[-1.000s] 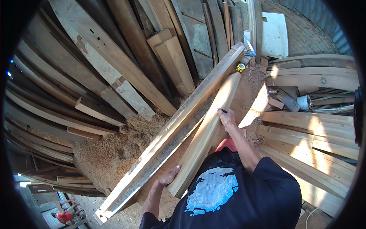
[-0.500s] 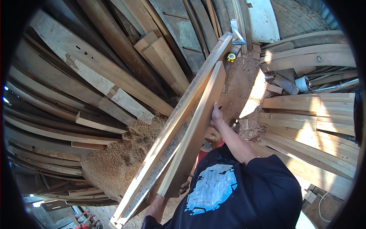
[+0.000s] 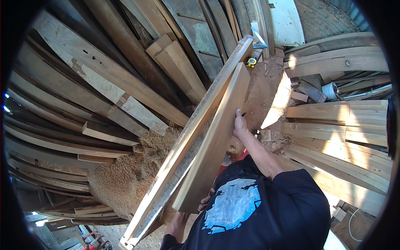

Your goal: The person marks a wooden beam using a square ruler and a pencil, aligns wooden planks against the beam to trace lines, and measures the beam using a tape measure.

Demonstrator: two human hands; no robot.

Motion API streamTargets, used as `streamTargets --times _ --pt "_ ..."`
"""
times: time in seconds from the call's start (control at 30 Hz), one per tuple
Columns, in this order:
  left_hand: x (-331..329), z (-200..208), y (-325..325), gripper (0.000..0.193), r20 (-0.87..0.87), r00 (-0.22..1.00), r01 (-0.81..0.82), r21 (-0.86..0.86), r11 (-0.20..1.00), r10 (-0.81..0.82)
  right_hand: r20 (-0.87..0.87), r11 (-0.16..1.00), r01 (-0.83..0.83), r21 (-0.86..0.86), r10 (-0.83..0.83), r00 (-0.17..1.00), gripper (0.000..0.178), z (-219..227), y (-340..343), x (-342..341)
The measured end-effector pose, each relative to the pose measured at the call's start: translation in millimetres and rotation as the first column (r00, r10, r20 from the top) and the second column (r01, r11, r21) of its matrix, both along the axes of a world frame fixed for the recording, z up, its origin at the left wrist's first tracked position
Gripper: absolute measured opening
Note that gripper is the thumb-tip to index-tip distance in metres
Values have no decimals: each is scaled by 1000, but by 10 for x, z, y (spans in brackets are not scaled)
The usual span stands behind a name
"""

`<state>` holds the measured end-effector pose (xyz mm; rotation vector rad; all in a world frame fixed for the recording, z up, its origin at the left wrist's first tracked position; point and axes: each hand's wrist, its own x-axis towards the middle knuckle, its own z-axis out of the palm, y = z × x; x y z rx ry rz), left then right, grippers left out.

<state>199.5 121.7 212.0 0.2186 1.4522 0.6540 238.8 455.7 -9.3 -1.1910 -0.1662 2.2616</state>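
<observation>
A long wooden plank slants across the middle, its broad face turned up toward me. My right hand grips its right edge, thumb up along the wood, the other fingers hidden beneath. A small dark stick-like thing pokes out beside that thumb; its kind is unclear. Near the plank's lower end my left hand holds it from underneath, with only some fingertips showing at the edge. Just left of the plank runs a long narrow wooden bench or beam, parallel to it. Whether the two touch, I cannot tell.
A yellow-and-black tape measure and a blue-and-silver try square lie by the beam's far end. Boards lean along the left, above a sawdust heap. Stacked timber and a white bucket are at right.
The plank has rolled about its length, so its broad face now shows where its narrow edge faced me before. Both hands have shifted slightly with it and keep their hold.
</observation>
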Motion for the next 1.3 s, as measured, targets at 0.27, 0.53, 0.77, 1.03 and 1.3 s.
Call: streamTargets --times 0.27,0.53,0.77,1.03,1.3 --pt "-272 -740 -559 75 -247 969 43 65 997 -26 -72 956 -293 -3 292 954 48 -219 96 -2" --pt "-384 -122 -147 65 -481 816 316 -92 944 -320 586 337 -485 807 -359 726 37 240 1011 1027" --pt "-470 96 -50 81 -464 759 465 -106 879 -457 574 -63 -625 778 476 667 17 1326 467 613" --pt "-414 140 -27 83 -447 789 430 -89 898 -422 702 -90 -718 690 325 633 19 981 347 375" --pt "-366 145 -31 84 -492 770 427 -75 901 -406 752 -122 -756 643 285 594 25 1111 464 467"
